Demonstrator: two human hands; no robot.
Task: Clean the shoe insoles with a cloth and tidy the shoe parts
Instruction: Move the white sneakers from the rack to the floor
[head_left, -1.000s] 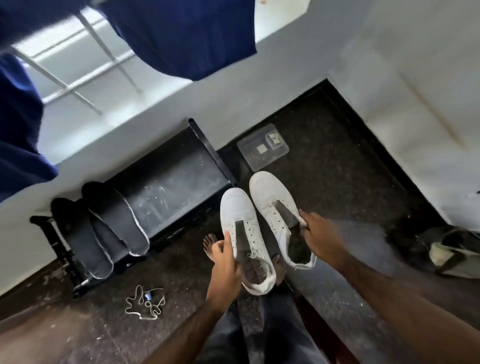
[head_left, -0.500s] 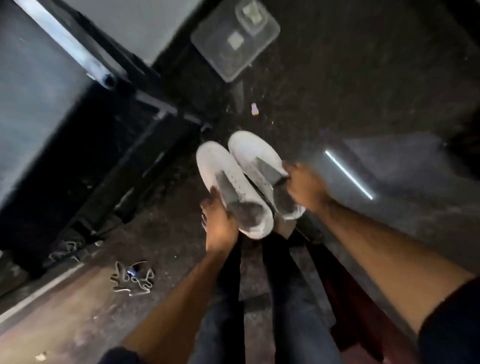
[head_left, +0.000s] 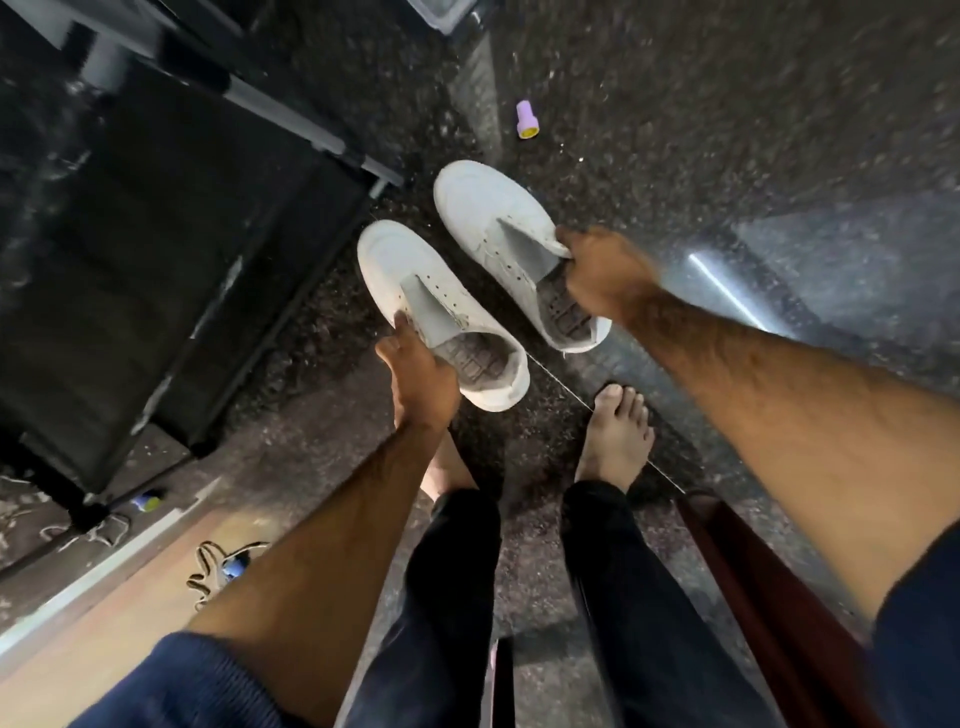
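White shoes: two laceless white sneakers, each held by one hand low over a dark speckled floor (head_left: 675, 130), toes pointing away from the person.
Left side of scene: a black shoe rack (head_left: 171, 270) stands on the floor, with loose laces (head_left: 218, 564) lying near its foot.
Left hand (head_left: 418, 379): fingers curled around the collar of the left shoe (head_left: 441, 312), thumb lying along the tongue; the shoe sits just ahead of the knuckles.
Right hand (head_left: 605, 278): fingers pinching the tongue and collar of the right shoe (head_left: 498, 228); most of the shoe lies to the left of the hand, its heel below the wrist.
Insoles: not in view; both shoes show bare ribbed beds inside.
Floor ahead: a small purple and yellow cap (head_left: 525, 120) lies beyond the shoes.
Bare feet: the right foot (head_left: 618, 436) is just below the shoes.
Risk, grip: the right shoe hangs from soft fabric, so I judge it could swing or slip free.
Risk, landing: a dropped shoe would likely hit the toes or pick up grit.
Risk, rack: the left shoe is near the rack corner and could knock it.
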